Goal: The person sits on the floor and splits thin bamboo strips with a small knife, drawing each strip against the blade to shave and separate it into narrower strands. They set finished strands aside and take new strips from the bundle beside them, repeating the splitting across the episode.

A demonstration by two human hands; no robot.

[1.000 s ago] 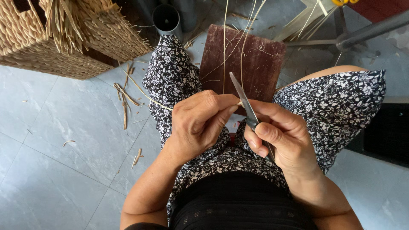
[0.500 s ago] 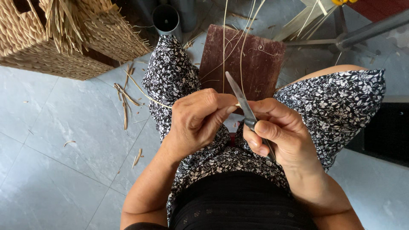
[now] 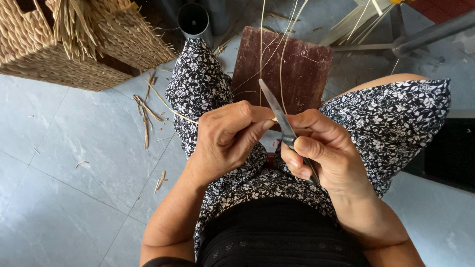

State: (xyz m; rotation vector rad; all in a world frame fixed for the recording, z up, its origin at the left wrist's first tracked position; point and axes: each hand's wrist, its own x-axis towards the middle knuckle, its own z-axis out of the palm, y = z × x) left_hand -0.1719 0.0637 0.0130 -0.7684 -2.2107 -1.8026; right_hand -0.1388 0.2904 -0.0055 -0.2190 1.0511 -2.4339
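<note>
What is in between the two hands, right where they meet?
In the head view, a thin pale straw strand and a narrow metal blade sit between the left hand and the right hand.

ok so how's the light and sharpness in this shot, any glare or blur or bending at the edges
Head view: soft, even daylight with only faint shadows on the grey floor tiles; no harsh glare, just a mild sheen on the knife blade. The left hand, right hand and thin straw strand are sharp, with no visible motion blur. The woven basket at the corner looks slightly stretched by the wide lens.
</note>
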